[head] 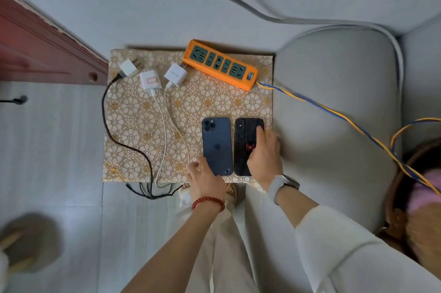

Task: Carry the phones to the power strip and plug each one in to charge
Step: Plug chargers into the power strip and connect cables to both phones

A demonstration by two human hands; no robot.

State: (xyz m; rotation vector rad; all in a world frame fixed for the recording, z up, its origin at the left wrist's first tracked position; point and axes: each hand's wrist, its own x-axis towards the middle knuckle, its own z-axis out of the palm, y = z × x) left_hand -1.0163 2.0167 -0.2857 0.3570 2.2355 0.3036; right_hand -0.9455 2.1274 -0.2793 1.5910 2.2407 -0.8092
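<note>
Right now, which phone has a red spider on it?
The black phone, under the right hand nearest the sofa. The blue phone beside it has none.

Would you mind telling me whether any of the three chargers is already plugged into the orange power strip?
No, all three chargers lie loose on the patterned mat beside the power strip, whose sockets are all empty.

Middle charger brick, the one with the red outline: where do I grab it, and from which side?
Pinch the middle charger brick across its two long side faces, coming straight down. It lies flat on the patterned mat; its white cable leaves the near end, and neighbouring bricks sit close on both sides, so keep the grip narrow.
</note>
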